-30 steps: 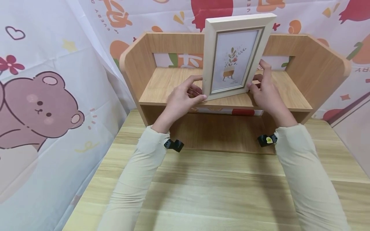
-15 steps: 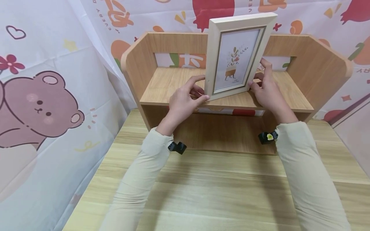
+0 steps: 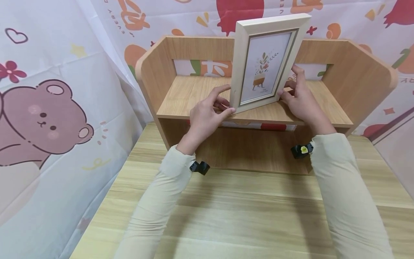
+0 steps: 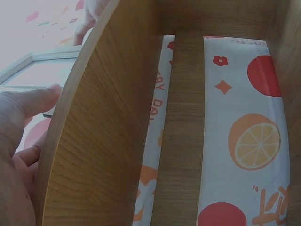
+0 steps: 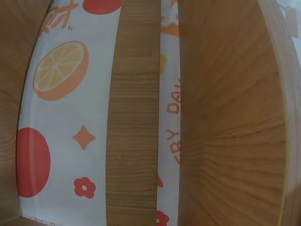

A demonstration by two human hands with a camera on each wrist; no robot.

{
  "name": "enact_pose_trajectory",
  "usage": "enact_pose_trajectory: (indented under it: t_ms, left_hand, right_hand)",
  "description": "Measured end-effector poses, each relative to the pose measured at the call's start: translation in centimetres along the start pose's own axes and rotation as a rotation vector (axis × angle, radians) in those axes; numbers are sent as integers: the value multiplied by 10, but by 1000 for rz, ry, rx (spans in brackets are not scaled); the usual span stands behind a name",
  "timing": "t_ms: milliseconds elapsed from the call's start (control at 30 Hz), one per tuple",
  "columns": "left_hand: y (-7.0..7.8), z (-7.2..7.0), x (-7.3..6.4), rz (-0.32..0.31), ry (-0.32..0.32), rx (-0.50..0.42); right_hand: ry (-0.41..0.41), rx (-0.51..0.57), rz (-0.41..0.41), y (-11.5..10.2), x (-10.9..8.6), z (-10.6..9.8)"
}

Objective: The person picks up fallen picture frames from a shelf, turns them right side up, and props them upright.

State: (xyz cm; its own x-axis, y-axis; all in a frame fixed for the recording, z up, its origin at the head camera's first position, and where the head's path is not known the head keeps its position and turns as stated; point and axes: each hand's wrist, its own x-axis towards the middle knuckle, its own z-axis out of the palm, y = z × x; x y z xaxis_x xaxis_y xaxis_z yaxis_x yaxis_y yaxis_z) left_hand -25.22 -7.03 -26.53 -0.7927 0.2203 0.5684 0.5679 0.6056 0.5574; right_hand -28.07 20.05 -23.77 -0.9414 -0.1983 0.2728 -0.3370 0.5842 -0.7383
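Note:
In the head view a cream picture frame (image 3: 240, 68) stands on the upper board of a wooden desktop shelf (image 3: 185, 90), leaning back and angled. Inside it is a print of a potted plant. My left hand (image 3: 207, 113) holds its lower left corner, thumb at the front and index finger at the side edge. On the lower right side my right hand (image 3: 300, 100) grips it, thumb in front and index finger reaching behind. The left wrist view shows part of the frame (image 4: 44, 55) beyond the board's edge; the right wrist view shows neither hand.
The shelf's side panels (image 3: 362, 75) rise on both sides of the upper board. Below is a lower compartment (image 3: 245, 147) with an open back. The shelf stands on a light wooden table (image 3: 245, 216), against a printed cloth (image 3: 181, 14). Black wrist cameras (image 3: 199, 167) hang below both sleeves.
The picture frame's left side has shifted slightly to the right, and my left hand has moved right along with it. My right hand stays at the lower right side.

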Motion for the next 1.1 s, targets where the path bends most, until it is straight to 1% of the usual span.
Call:
enact_pose_trajectory:
  t_ms: [300, 533, 700, 867, 1100]
  left_hand:
    - [1, 2, -1, 38, 34, 24]
    - [5, 5, -2, 76, 59, 23]
    - [7, 7, -4, 86, 75, 34]
    - [5, 9, -5, 102, 85, 42]
    - [4, 12, -4, 122, 97, 41]
  right_hand:
    - [-18, 9, 25, 2, 1, -2]
    - [-18, 27, 22, 4, 6, -3]
    - [-23, 41, 36, 7, 9, -3]
    - [-16, 41, 34, 8, 9, -1]
    - [26, -2, 44, 5, 5, 0]
